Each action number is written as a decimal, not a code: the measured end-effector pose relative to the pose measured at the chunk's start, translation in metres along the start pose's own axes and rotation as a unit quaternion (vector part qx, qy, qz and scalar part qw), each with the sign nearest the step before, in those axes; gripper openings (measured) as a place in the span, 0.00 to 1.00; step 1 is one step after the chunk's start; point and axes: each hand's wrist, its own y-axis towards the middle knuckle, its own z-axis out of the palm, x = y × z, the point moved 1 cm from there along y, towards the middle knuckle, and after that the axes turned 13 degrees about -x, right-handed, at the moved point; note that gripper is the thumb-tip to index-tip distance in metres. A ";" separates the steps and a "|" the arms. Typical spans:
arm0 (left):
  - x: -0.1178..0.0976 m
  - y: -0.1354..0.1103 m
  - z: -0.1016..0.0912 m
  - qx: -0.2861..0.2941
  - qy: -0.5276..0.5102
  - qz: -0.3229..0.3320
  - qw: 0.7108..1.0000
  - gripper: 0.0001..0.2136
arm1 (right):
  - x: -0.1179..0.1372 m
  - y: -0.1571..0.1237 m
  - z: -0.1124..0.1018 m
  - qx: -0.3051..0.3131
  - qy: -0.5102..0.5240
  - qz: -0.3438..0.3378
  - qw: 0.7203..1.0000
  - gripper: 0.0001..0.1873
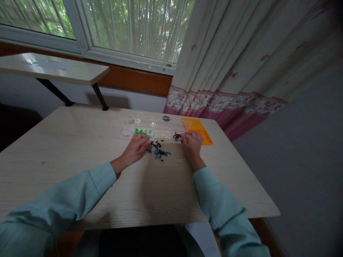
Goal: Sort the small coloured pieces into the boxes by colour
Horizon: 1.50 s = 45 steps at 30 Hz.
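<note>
A small pile of blue and dark brown beads (pixel 158 150) lies on the light wooden table (pixel 80 142). My left hand (pixel 136 147) rests at the pile's left edge with its fingers curled together over the beads. My right hand (pixel 192 143) is curled at the near right corner of a clear compartment box (pixel 150 129), close to the dark brown beads (pixel 177 135) in it. The box also holds green beads (pixel 143 132) and pale beads (pixel 165 136). What either hand pinches is too small to see.
An orange tray (pixel 197 129) lies just beyond my right hand. A small round dark object (pixel 166 118) sits behind the box. A second table (pixel 53 67) stands at the back left under the window. A curtain (pixel 241 64) hangs at the right.
</note>
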 end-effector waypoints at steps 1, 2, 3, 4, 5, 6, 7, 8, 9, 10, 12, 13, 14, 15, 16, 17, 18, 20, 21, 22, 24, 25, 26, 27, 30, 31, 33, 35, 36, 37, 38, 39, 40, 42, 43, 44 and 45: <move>0.000 0.000 0.000 0.000 -0.001 0.001 1.000 0.19 | 0.001 0.000 0.000 -0.004 0.002 0.001 1.000 0.15; 0.001 0.000 0.000 0.000 -0.001 0.002 1.000 0.18 | 0.001 0.000 0.001 -0.010 0.005 0.003 1.000 0.15; 0.002 0.000 0.001 0.000 0.000 0.003 1.000 0.18 | 0.000 0.000 0.001 -0.015 0.009 0.005 1.000 0.15; 0.003 0.000 0.001 0.001 0.002 0.004 1.000 0.18 | 0.000 0.000 0.001 -0.019 0.013 0.006 1.000 0.16; 0.004 -0.001 0.002 0.000 0.004 0.004 1.000 0.17 | 0.000 0.000 0.001 -0.023 0.016 0.006 1.000 0.16; 0.005 -0.001 0.003 -0.001 0.007 0.006 1.000 0.16 | 0.000 0.000 0.001 -0.025 0.020 0.005 0.999 0.16; 0.006 -0.001 0.004 0.001 0.010 0.009 1.000 0.15 | 0.000 0.000 0.000 -0.027 0.021 0.003 0.999 0.16; 0.007 -0.002 0.004 0.006 0.013 0.014 1.000 0.14 | 0.000 0.000 0.000 -0.026 0.022 0.002 0.999 0.16; 0.007 -0.002 0.005 0.017 0.016 0.023 0.999 0.12 | 0.001 0.000 -0.001 -0.025 0.021 0.001 0.999 0.15; 0.006 -0.003 0.005 0.032 0.021 0.034 0.999 0.11 | 0.002 -0.001 -0.001 -0.021 0.020 -0.001 1.000 0.15; 0.003 -0.005 0.005 0.064 0.037 0.057 0.996 0.11 | 0.004 -0.001 -0.002 -0.014 0.021 -0.008 1.000 0.15; 0.001 -0.006 0.005 0.076 0.048 0.066 0.994 0.12 | 0.005 -0.001 -0.002 -0.012 0.024 -0.013 1.000 0.15; 0.000 -0.007 0.006 0.083 0.061 0.072 0.992 0.14 | 0.006 -0.002 -0.002 -0.010 0.028 -0.017 0.999 0.15; -0.001 -0.008 0.006 0.087 0.076 0.076 0.990 0.16 | 0.007 -0.002 -0.002 -0.010 0.031 -0.021 0.999 0.15; -0.002 -0.009 0.006 0.088 0.092 0.078 0.989 0.18 | 0.008 -0.003 -0.002 -0.008 0.034 -0.025 0.999 0.15; -0.002 -0.010 0.007 0.091 0.108 0.081 0.987 0.20 | 0.009 -0.003 -0.001 -0.007 0.036 -0.027 0.999 0.14; -0.002 -0.011 0.007 0.096 0.122 0.085 0.984 0.22 | 0.009 -0.004 -0.001 -0.005 0.037 -0.029 0.999 0.13; -0.002 -0.013 0.008 0.108 0.140 0.091 0.980 0.25 | 0.011 -0.005 0.000 -0.003 0.040 -0.031 0.999 0.12; -0.002 -0.013 0.008 0.112 0.144 0.093 0.979 0.25 | 0.012 -0.005 0.000 -0.003 0.043 -0.032 0.999 0.12; -0.001 -0.013 0.008 0.114 0.145 0.092 0.979 0.25 | 0.013 -0.006 0.000 -0.003 0.047 -0.032 0.998 0.12; -0.001 -0.013 0.008 0.112 0.146 0.090 0.979 0.23 | 0.014 -0.006 0.000 -0.004 0.054 -0.030 0.998 0.12; -0.001 -0.013 0.008 0.111 0.148 0.089 0.979 0.22 | 0.015 -0.006 0.000 -0.004 0.058 -0.029 0.998 0.12; -0.001 -0.013 0.008 0.109 0.149 0.090 0.979 0.21 | 0.015 -0.006 -0.001 -0.003 0.059 -0.029 0.998 0.12; -0.001 -0.013 0.008 0.107 0.150 0.090 0.979 0.19 | 0.015 -0.006 0.000 -0.002 0.060 -0.029 0.998 0.12; -0.001 -0.013 0.008 0.104 0.147 0.090 0.980 0.15 | 0.014 -0.005 0.000 -0.001 0.060 -0.031 0.998 0.12; -0.001 -0.013 0.008 0.105 0.143 0.089 0.980 0.14 | 0.014 -0.005 0.001 -0.002 0.060 -0.031 0.998 0.12; -0.002 -0.012 0.008 0.109 0.136 0.087 0.981 0.11 | 0.015 -0.005 0.001 -0.003 0.059 -0.032 0.998 0.13; -0.003 -0.012 0.007 0.111 0.132 0.086 0.981 0.09 | 0.015 -0.005 0.001 -0.001 0.056 -0.033 0.998 0.13; -0.004 -0.012 0.006 0.112 0.131 0.085 0.981 0.09 | 0.015 -0.005 0.001 -0.001 0.055 -0.033 0.998 0.13; -0.004 -0.012 0.006 0.112 0.130 0.084 0.982 0.09 | 0.016 -0.005 0.001 0.000 0.056 -0.033 0.998 0.13; -0.004 -0.012 0.006 0.112 0.129 0.082 0.982 0.08 | 0.016 -0.005 0.001 0.002 0.057 -0.033 0.998 0.13; -0.004 -0.012 0.006 0.111 0.127 0.080 0.982 0.08 | 0.016 -0.005 0.001 0.003 0.059 -0.034 0.998 0.13; -0.004 -0.011 0.007 0.110 0.124 0.078 0.983 0.08 | 0.016 -0.005 0.001 0.004 0.061 -0.036 0.997 0.13; -0.003 -0.011 0.007 0.107 0.116 0.073 0.985 0.08 | 0.016 -0.005 0.000 0.004 0.067 -0.039 0.997 0.13; -0.003 -0.011 0.007 0.106 0.112 0.071 0.985 0.08 | 0.016 -0.005 0.000 0.005 0.068 -0.040 0.997 0.13; -0.003 -0.011 0.008 0.104 0.110 0.070 0.986 0.07 | 0.016 -0.005 0.000 0.004 0.069 -0.040 0.997 0.13; -0.002 -0.011 0.008 0.103 0.109 0.070 0.986 0.07 | 0.016 -0.005 0.000 0.005 0.070 -0.040 0.997 0.13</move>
